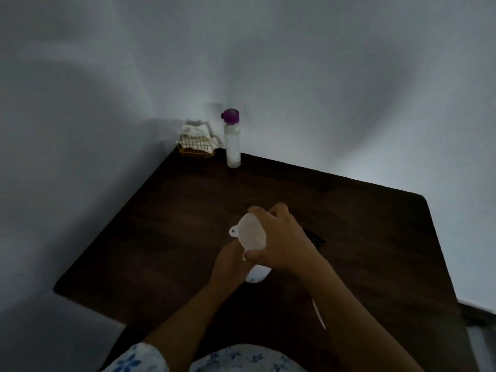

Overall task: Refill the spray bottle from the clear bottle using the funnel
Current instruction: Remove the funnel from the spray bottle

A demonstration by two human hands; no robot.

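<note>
Hands (pixel 279 237) gripping white funnel (pixel 252 233), white spray bottle (pixel 258 275) beneath

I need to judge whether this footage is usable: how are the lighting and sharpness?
Head view: dim overall, brightest patch on the wall behind the clear bottle; soft shadows sweep the wall; dark table loses detail; hands and funnel slightly soft; wide-angle bending at the edges.

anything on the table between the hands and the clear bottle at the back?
Nothing visible. Bare table lies between the right hand, which holds the funnel, and the clear bottle. The wire basket sits left of the bottle.
</note>
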